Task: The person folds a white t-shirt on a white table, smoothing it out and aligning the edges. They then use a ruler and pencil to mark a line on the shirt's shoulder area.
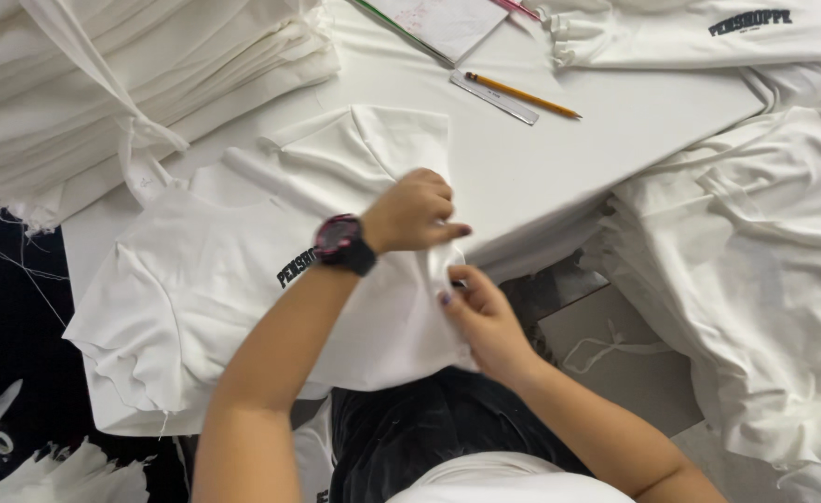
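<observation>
Pinching the white shirt's (243, 279) edge on the table (615, 121), left hand (415, 212) and right hand (480, 312) should keep fabric taut, seams aligned.

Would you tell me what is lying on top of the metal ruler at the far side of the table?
A yellow pencil lies across the ruler, tip pointing right. Both rest on the white table. The ruler's markings under the pencil are covered.

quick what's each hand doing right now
Left hand: closed, pinching the edge of the white t-shirt on the table.
Right hand: closed on the same t-shirt's edge, just below the left.
</observation>
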